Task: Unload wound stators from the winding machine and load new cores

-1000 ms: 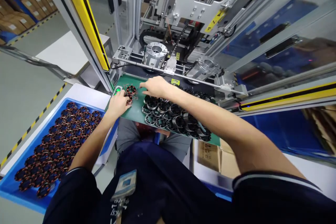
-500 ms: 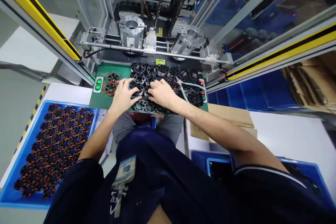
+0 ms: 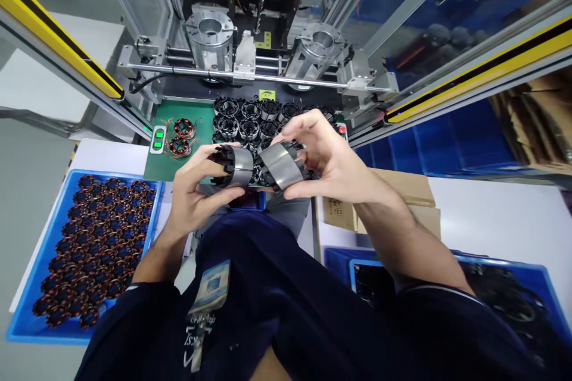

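My left hand (image 3: 196,187) grips a stator core (image 3: 241,165), a steel ring with black toothed plastic ends, turned on its side. A second stator core (image 3: 281,165) is tilted in my right hand (image 3: 333,161), between thumb and fingers. The two rings are held close together above the near edge of the green work board (image 3: 203,125). Behind and below them stand rows of similar unwound stator cores (image 3: 249,128), partly hidden by my hands. Two copper-wound stators (image 3: 179,146) with loose wire ends lie on the board's left part.
A machine with two metal cylindrical fixtures (image 3: 210,33) and a horizontal rod stands behind the board. Yellow-edged frame posts (image 3: 62,36) flank it. At left is a blue tray (image 3: 154,214) of wound stators; at right, a blue bin (image 3: 504,262) of dark parts and cardboard (image 3: 402,187).
Both hands have risen from the rows toward me, each now holding a stator core. The camera view has shifted slightly.
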A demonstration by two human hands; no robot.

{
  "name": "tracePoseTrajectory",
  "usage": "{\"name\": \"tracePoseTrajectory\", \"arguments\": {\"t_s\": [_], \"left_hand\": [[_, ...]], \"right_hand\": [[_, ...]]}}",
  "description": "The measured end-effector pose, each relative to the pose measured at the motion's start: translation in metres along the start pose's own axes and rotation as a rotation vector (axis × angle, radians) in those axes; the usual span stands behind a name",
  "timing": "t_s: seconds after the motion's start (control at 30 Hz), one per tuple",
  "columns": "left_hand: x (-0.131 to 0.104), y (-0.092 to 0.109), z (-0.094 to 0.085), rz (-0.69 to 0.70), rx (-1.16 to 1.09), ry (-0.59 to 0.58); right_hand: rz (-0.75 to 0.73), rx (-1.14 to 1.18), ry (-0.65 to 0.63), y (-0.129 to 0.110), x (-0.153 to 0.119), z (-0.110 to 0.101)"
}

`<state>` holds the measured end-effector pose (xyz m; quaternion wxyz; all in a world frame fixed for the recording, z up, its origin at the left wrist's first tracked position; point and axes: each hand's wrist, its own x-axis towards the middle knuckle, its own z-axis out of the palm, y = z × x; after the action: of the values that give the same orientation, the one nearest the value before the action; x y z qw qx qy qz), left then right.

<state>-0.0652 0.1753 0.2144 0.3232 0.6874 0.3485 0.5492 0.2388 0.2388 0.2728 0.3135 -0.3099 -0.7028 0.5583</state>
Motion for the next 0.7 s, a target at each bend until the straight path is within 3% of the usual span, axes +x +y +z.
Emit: {"name": "tracePoseTrajectory", "arguments": {"t_s": [0.23,0.7], "left_hand": [[0.005,0.031,0.002,0.064,0.189,-0.065],[0.001,0.047,0.004,0.069,0.350,-0.078]], "right_hand": [[-0.018,0.115,-0.051,0.006,-0.004,-0.004],[-0.011,0.178,-0.140,0.024,-0.003,-0.004]]}}
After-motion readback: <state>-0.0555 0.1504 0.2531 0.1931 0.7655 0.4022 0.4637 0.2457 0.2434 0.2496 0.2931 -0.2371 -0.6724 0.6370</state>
